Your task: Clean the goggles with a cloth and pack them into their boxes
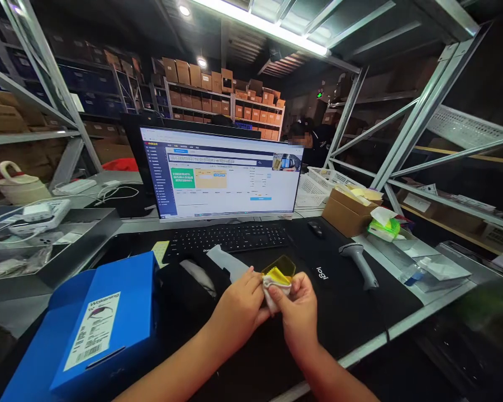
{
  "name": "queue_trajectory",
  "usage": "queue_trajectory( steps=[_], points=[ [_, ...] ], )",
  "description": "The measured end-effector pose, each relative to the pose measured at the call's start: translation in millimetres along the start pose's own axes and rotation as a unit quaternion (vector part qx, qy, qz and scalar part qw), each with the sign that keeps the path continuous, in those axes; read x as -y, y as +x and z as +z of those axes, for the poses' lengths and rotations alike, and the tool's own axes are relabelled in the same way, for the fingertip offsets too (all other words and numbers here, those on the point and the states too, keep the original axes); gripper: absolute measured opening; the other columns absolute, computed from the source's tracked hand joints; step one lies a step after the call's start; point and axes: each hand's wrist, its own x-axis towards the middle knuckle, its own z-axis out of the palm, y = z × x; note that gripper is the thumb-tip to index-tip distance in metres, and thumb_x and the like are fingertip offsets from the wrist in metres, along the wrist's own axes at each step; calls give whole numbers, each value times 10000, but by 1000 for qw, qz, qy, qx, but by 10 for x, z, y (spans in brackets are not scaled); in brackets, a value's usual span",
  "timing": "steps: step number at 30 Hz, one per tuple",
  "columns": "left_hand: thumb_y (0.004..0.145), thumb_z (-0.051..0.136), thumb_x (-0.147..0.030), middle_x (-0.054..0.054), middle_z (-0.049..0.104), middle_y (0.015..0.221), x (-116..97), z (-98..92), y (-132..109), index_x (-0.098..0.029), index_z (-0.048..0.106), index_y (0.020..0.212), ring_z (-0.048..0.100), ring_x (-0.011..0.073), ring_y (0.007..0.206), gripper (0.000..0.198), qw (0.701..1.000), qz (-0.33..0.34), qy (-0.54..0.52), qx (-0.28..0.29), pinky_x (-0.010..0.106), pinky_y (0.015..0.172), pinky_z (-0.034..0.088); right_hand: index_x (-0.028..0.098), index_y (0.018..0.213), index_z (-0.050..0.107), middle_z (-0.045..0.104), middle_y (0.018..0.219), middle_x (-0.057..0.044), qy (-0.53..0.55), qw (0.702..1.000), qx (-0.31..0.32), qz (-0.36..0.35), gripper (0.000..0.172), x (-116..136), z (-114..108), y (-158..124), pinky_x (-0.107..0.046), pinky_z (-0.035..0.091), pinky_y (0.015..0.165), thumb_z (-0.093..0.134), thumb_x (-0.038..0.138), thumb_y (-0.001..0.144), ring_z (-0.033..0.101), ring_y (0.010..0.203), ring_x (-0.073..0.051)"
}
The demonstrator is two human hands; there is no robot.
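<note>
My left hand (240, 304) and my right hand (298, 304) meet above the black desk mat (352, 296), both pinching a small white cloth (273, 293) wrapped round a yellow tinted lens piece (280, 269). The yellow piece sticks up between my fingertips. A dark pouch (193, 285) with a pale strip lies just left of my left hand. An open blue box (96, 324) with a white label sits at the near left. Behind my hands are a black keyboard (228, 237) and a lit monitor (222, 173).
A barcode scanner (357, 261) and a mouse (316, 228) lie right of the keyboard. A brown carton (347, 209), white baskets (322, 184) and plastic bags (423, 268) fill the right side. A grey tray (46, 245) stands left. A person (308, 139) sits behind the monitor among metal shelving.
</note>
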Motion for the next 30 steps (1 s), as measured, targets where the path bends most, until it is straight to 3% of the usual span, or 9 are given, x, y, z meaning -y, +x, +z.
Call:
queue_trajectory(
  steps=[3,6,8,10,13,16,22,26,30],
  points=[
    [844,710,-226,61,682,921,106,-111,34,-155,623,900,673,213,928,126,997,20,-38,72,453,1107,470,250,754,272,551,645,79,4,997,62,55,672,197,-135,271,-207,429,527,914,372,595,513,536,-105],
    [832,737,-274,54,698,1030,238,-244,58,-179,626,864,636,211,1084,150,988,52,-45,140,449,1197,341,248,756,300,503,620,87,-133,963,214,100,637,537,-300,612,-196,358,506,904,365,592,473,528,-101],
    [822,750,-327,52,703,1104,262,-255,41,-189,656,902,587,231,1190,185,981,80,-23,175,466,1222,265,232,751,373,499,651,73,-303,885,343,84,521,751,-342,727,-192,300,510,876,280,624,447,564,-100],
    [805,759,-388,51,713,1086,217,-178,-2,-193,688,941,585,249,1181,248,972,116,12,206,475,1216,246,216,773,463,507,692,64,-461,769,442,35,414,880,-292,710,-200,256,522,848,177,625,428,601,-102],
    [820,735,-403,73,730,1017,103,15,-75,-171,718,988,631,249,1061,287,963,150,59,218,463,1171,311,212,823,527,479,672,70,-577,654,488,-29,374,839,-113,523,-221,209,522,817,106,613,395,587,-102],
    [859,694,-249,89,734,976,71,106,-89,-155,724,975,650,245,990,153,966,135,81,207,485,1137,350,202,850,512,469,648,74,-600,668,437,-49,318,649,-23,385,-222,203,524,755,84,682,389,568,-101],
    [762,814,-335,40,711,1097,273,-254,77,-191,667,936,637,236,1061,270,971,77,11,224,506,1152,357,216,833,509,608,674,43,-376,806,439,125,380,643,-436,835,-199,360,494,810,412,711,517,555,-127],
    [804,782,-281,61,676,1212,453,-483,134,-192,640,918,620,233,1138,203,978,-8,-30,206,543,1175,314,222,832,481,651,679,17,-376,843,364,126,500,677,-813,1334,-224,404,473,789,584,675,575,539,-153],
    [836,750,-302,85,659,1225,560,-471,109,-184,633,911,602,235,1188,183,975,-43,-28,217,566,1188,285,202,804,545,691,743,-38,-437,857,262,77,402,555,-999,1609,-291,501,579,842,432,660,658,682,-211]
  ],
)
